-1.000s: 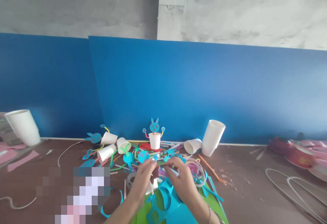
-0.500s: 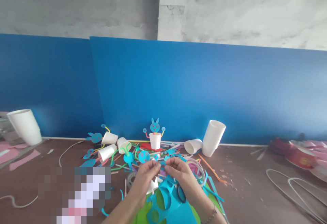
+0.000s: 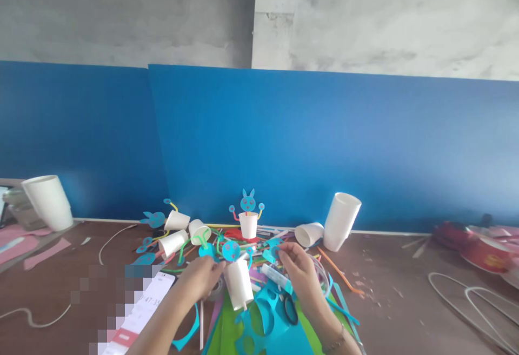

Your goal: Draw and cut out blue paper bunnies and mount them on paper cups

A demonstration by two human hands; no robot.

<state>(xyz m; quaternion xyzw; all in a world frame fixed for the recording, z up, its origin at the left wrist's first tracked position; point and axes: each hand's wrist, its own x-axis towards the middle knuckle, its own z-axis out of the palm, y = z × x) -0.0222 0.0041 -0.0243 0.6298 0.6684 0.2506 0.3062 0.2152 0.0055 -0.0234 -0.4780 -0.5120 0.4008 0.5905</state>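
Note:
My left hand [image 3: 203, 278] has its fingers pressed together at the left of a white paper cup [image 3: 238, 283] that carries a round blue face [image 3: 231, 250]; what the fingers grip is hidden. My right hand [image 3: 298, 266] pinches a small blue paper disc [image 3: 275, 252]. Between the hands lies a glue stick [image 3: 277, 278] with a blue cap. Below it are cut blue paper [image 3: 275, 317] with round holes and dark-handled scissors [image 3: 290, 310], on green sheets [image 3: 227, 333].
A finished-looking cup figure with rabbit ears [image 3: 248, 220] stands at the back. Several cups with blue faces lie left. Stacked white cups [image 3: 341, 221] stand right, others [image 3: 47, 202] far left. A phone [image 3: 140, 312] lies at lower left; a white cable [image 3: 466, 301] is at right.
My hands have moved apart, the left one leftward to the cup figure, the right one slightly rightward with a blue disc. The cup and glue stick now show between them.

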